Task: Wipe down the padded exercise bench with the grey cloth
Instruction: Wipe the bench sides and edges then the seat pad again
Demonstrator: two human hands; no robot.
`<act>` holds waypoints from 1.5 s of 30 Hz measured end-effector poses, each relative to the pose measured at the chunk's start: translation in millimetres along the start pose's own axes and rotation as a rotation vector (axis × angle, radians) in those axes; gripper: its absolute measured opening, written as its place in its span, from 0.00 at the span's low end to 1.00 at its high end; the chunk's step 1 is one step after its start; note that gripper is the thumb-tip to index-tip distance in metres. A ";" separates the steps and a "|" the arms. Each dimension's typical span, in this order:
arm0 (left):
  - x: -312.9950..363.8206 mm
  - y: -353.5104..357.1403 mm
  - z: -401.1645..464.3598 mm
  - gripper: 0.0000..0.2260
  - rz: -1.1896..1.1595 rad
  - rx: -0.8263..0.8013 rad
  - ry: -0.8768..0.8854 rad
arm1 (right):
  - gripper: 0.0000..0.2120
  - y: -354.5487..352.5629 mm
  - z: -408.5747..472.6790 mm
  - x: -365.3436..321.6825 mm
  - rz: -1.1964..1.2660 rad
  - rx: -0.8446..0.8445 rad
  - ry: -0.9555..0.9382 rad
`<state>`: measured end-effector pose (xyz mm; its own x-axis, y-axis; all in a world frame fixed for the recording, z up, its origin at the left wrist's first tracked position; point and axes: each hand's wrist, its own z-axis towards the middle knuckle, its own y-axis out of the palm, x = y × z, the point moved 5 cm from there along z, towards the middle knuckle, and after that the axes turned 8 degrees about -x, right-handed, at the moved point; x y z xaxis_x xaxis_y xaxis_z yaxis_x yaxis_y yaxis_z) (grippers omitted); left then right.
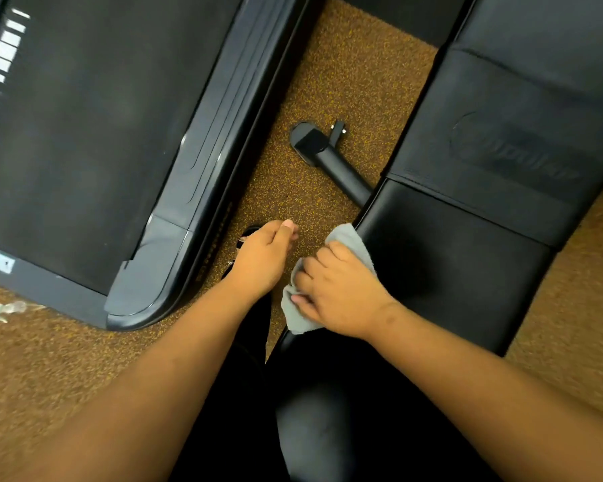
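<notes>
**Inspector:** The right hand (338, 293) is pressing the grey cloth (302, 316) against the near left edge of the padded exercise bench (460, 269), fingers curled over the bunched fabric and gripping it. The cloth is overhanging the bench edge, part on the black pad, part hanging above the speckled rubber floor (349, 81).

**Supervisor:** And the other hand?

**Inspector:** The left hand (263, 260) is hovering over the floor between the bench and the treadmill (94, 140), fingers loosely curled and holding nothing. It is not bracing the bench.

**Supervisor:** What is concerning you?

**Inspector:** Three items. First, the cloth is sitting half off the pad; a stroke carried outward could be pulling it clear of the edge and dropping it onto the floor, where it would be picking up grit. Second, the cloth is bunched rather than flat (only a small area is contacting the vinyl), so passes may be leaving streaks or missed strips. Third, the upper pad sections, including the one bearing the embossed logo (516, 151), and the seams between sections are lying well beyond the hand; reaching there from this stance could be putting weight on the bench. I am judging most of the surface as not yet covered.

**Supervisor:** Anything underfoot?

**Inspector:** The bench's black support leg (331, 158) is projecting onto the floor beside the pad, a possible trip point.
</notes>
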<state>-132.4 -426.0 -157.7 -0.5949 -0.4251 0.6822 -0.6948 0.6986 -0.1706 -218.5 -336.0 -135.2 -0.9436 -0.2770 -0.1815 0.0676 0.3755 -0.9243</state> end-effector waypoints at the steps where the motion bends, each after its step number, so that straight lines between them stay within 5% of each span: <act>1: 2.4 -0.6 0.8 0.11 0.013 0.004 0.010 | 0.17 -6.3 -4.1 12.5 0.000 0.034 0.014; 8: 17.0 8.9 -0.8 0.12 0.102 0.059 0.071 | 0.26 -17.8 -43.3 58.9 -0.007 0.170 0.391; 15: 47.8 32.7 -9.4 0.15 0.279 0.103 0.261 | 0.30 43.5 -113.0 8.2 0.004 0.168 0.326; 23: 101.7 67.9 -22.0 0.20 0.589 0.202 0.599 | 0.32 21.6 -128.0 81.0 0.180 0.310 0.831; 29: 172.5 117.1 -4.8 0.19 0.886 0.192 0.893 | 0.31 46.4 -137.5 31.0 0.054 0.240 0.528; 33: 225.1 149.0 18.5 0.19 1.017 0.208 1.026 | 0.29 22.1 -137.2 84.2 0.052 0.287 0.627; 45: 239.7 174.9 73.0 0.23 1.238 0.239 0.952 | 0.29 8.5 -167.1 134.4 0.243 0.378 1.077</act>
<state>-426.1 -447.8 -75.9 -0.4217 0.8835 0.2038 -0.0910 0.1824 -0.9790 -399.0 -222.3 -111.3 -0.6672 0.7281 -0.1571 0.2056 -0.0227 -0.9784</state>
